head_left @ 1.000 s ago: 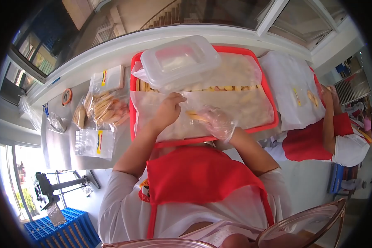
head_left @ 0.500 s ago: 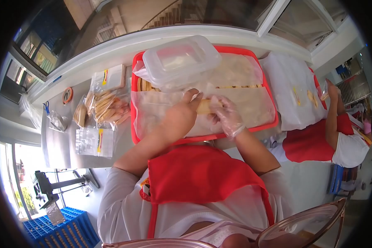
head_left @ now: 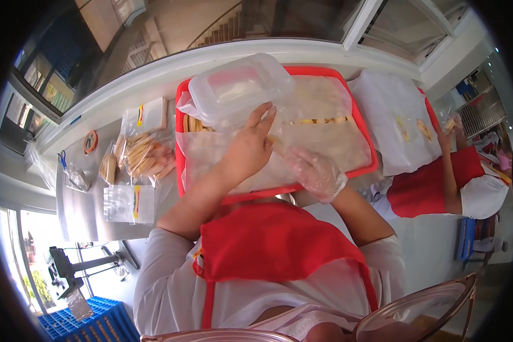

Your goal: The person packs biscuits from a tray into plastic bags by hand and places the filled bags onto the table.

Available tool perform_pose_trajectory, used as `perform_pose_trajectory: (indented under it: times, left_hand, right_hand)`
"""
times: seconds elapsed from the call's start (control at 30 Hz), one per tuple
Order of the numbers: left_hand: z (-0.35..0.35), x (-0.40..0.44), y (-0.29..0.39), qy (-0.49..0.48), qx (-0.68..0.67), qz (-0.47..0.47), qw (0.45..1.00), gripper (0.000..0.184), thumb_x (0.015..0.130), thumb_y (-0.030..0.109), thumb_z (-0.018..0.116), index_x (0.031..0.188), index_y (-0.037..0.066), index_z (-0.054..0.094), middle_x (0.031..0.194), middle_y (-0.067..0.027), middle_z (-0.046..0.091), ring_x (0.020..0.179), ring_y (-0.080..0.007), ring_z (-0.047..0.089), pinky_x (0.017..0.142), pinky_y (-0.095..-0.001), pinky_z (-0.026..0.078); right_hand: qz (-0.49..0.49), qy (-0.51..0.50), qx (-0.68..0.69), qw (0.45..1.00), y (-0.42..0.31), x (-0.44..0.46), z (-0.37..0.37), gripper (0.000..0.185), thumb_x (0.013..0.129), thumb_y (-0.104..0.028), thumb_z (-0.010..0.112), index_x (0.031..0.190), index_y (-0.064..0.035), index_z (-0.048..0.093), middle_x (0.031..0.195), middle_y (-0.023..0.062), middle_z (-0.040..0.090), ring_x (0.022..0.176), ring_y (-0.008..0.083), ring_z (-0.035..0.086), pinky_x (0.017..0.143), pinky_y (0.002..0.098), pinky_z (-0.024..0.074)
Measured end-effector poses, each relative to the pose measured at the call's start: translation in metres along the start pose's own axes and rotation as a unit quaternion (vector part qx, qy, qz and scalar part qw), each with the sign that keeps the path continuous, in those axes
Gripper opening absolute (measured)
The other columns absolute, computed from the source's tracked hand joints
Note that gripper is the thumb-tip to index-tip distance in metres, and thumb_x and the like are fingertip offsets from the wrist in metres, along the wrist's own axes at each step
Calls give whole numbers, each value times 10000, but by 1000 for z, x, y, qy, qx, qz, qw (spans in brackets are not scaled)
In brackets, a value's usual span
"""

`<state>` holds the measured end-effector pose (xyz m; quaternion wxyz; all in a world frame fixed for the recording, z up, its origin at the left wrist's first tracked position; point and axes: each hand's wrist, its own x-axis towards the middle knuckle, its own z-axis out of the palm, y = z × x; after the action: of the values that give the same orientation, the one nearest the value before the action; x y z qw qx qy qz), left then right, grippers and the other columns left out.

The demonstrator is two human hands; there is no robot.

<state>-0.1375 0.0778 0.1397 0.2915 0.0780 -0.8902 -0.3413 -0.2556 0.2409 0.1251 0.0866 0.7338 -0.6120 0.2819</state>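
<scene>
My bare left hand (head_left: 249, 149) is over the red tray (head_left: 180, 165), its upper fingers stretched towards the clear plastic container. Its lower fingers curl around something I cannot make out. My right hand (head_left: 315, 172), in a clear plastic glove, lies just to the right with its fingers closed. A pale, stick-like pastry (head_left: 277, 146) shows between the two hands, its right end at the gloved fingertips. Sheets of translucent paper (head_left: 330, 145) cover the tray. Rows of similar pale pastries (head_left: 324, 120) show in the gap between the sheets.
The clear plastic container (head_left: 242, 88) rests on the tray's back left. Bagged pastries (head_left: 145, 155), flat labelled bags (head_left: 130, 203), a tape roll (head_left: 91, 142) and blue-handled scissors (head_left: 62, 159) lie left. A white-covered tray (head_left: 393, 125) stands right, beside a co-worker in a red apron (head_left: 427, 185).
My right hand has shifted slightly down, and less of the pastry shows between my hands. My left hand's upper fingers point further up. The whole view has tilted a little.
</scene>
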Motion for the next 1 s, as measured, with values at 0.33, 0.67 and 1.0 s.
perform_pose_trajectory:
  times: [0.33, 0.67, 1.0]
  left_hand:
    - [22, -11, -3, -46, 36, -28, 998, 489, 684, -44, 439, 1172, -21, 427, 1306, -157, 323, 988, -333, 505, 791, -358, 450]
    - [27, 8, 5, -21, -70, -40, 997, 381, 693, -45, 430, 1051, 17, 545, 1147, -130, 502, 884, -278, 550, 719, -320, 454]
    - [63, 57, 75, -193, -54, 152, 968, 504, 666, -52, 433, 1158, 48, 479, 1260, -107, 412, 1029, -271, 495, 825, -326, 427]
  right_hand:
    - [124, -53, -118, 984, -7, 6, -24, 248, 764, -47, 549, 1010, -50, 526, 992, 111, 548, 809, 299, 548, 694, 340, 465]
    - [155, 197, -50, 967, -42, -1, -68, 375, 655, 43, 591, 1009, -67, 535, 1012, 120, 537, 869, 273, 562, 677, 348, 474]
    - [203, -151, -302, 919, -47, -32, -109, 323, 688, -27, 520, 1008, -66, 536, 1011, 77, 535, 807, 242, 567, 605, 348, 470]
